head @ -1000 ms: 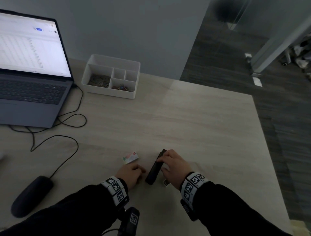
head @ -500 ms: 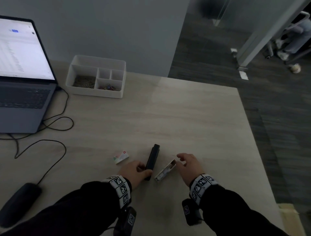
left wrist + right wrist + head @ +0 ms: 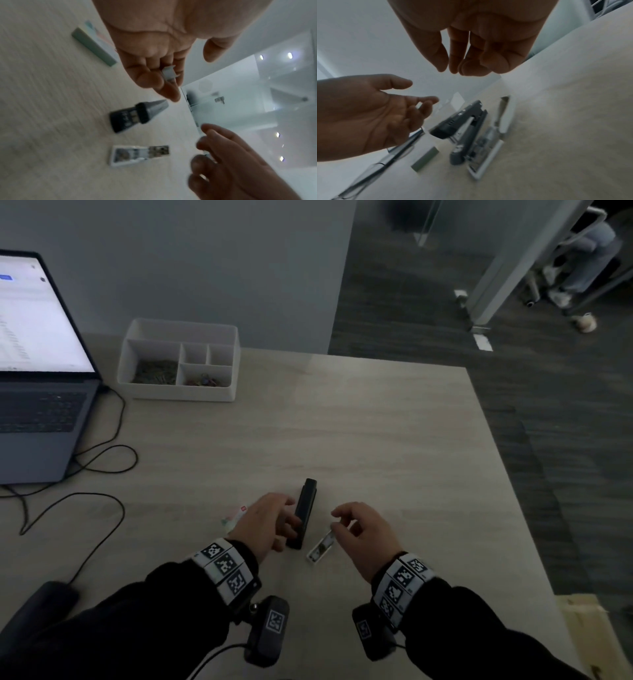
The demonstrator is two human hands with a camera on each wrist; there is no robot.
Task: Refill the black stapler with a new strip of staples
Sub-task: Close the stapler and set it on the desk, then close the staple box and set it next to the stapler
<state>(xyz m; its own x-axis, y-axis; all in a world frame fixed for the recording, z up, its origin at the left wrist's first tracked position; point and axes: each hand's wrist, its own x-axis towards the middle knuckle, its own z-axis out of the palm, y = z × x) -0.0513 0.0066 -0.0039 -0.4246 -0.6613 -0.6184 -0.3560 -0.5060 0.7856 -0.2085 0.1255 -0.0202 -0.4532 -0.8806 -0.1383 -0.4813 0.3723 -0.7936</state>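
Black and slim, the stapler [image 3: 306, 513] is being left lying on the counter [image 3: 376, 440] between the two hands, its nose pointing to 12 o'clock. In the right wrist view its top is being shown slightly raised off the base.

A short grey strip [image 3: 169, 73] of staples is being pinched between the fingertips of the left hand [image 3: 263, 525], which is being held close at the stapler's 9 o'clock. The right hand [image 3: 363, 532] is being held at 3 o'clock, fingers loosely curled and tips drawn together; nothing is plainly being gripped by it. A white box [image 3: 322, 547] is lying just beside the stapler at its 5 o'clock, and a green packet [image 3: 93, 44] at 9 o'clock is being partly hidden by the left hand in the head view.

The strip is being judged light and stiff along its length but brittle, likely to snap if bent or squeezed. It is best pinched lightly by its long sides. The stapler is being judged hard, smooth and apt to skate on the counter, so its rear end is best steadied while the top is being lifted.
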